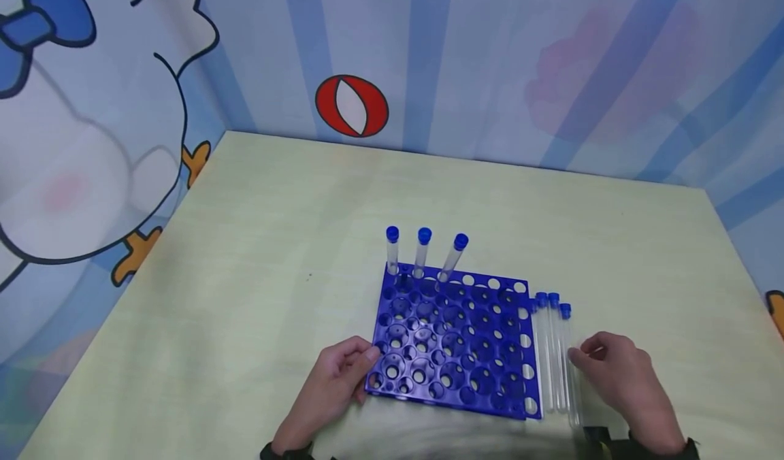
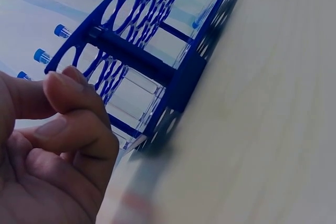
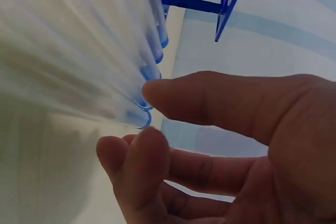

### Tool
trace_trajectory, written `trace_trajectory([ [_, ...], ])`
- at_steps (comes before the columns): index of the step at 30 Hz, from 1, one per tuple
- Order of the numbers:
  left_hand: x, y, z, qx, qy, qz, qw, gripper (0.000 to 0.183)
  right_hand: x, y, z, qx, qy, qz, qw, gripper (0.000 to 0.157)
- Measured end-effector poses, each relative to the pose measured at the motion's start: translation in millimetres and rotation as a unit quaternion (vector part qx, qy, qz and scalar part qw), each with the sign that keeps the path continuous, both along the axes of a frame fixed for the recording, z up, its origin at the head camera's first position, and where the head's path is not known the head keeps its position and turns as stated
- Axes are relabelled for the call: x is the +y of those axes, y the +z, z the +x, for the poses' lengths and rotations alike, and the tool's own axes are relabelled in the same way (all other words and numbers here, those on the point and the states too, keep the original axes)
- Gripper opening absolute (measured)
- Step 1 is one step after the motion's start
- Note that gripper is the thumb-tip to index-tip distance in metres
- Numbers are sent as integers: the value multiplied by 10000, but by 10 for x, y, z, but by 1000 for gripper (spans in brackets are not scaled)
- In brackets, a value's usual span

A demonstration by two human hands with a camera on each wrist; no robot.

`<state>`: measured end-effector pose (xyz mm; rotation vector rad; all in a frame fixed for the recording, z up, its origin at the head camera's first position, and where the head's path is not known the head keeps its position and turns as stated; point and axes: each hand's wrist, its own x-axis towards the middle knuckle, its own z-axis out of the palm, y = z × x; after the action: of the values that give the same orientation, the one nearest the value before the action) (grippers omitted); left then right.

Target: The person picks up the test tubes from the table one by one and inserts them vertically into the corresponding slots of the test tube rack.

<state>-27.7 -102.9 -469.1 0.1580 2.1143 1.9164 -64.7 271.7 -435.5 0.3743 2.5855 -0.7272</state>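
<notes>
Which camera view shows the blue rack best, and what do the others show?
The head view: it looks down on the blue rack, showing nearly all its top and holes. The left wrist view shows its side, cropped and partly behind the left hand; the right wrist view shows only a part at the top.

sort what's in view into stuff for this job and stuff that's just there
For the job:
- blue rack, gripped by the left hand
- three capped tubes standing in it
- capped tubes lying beside it, next to the right hand

Just there:
- printed backdrop
- its red-and-white ball
- its cartoon figure
</notes>
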Motion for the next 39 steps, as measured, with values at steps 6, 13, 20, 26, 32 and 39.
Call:
trace_trajectory([
  [6, -6, 5, 0, -116, 22, 46, 9999, 29, 1, -46, -13, -29, 51, 62, 10000, 36],
  [13, -3, 22, -14, -55, -12, 16, 10000, 30, -9, -57, -31, -173, 2, 188, 9997, 34],
  [20, 0, 33, -15, -70, -27, 11, 10000, 30, -2, -68, -12, -211, -97, 192, 9995, 34],
  [26, 4, 26, -13, -68, -44, 7, 10000, 29, -7, -70, -7, -284, -194, 209, 9992, 33],
  [32, 4, 16, -8, -73, -42, 8, 10000, 30, -1, -52, 2, -194, -208, 162, 9995, 33],
  [39, 6, 10, -4, -70, -47, 30, 10000, 30, 4, 21, 11, -40, -254, 159, 9995, 39],
])
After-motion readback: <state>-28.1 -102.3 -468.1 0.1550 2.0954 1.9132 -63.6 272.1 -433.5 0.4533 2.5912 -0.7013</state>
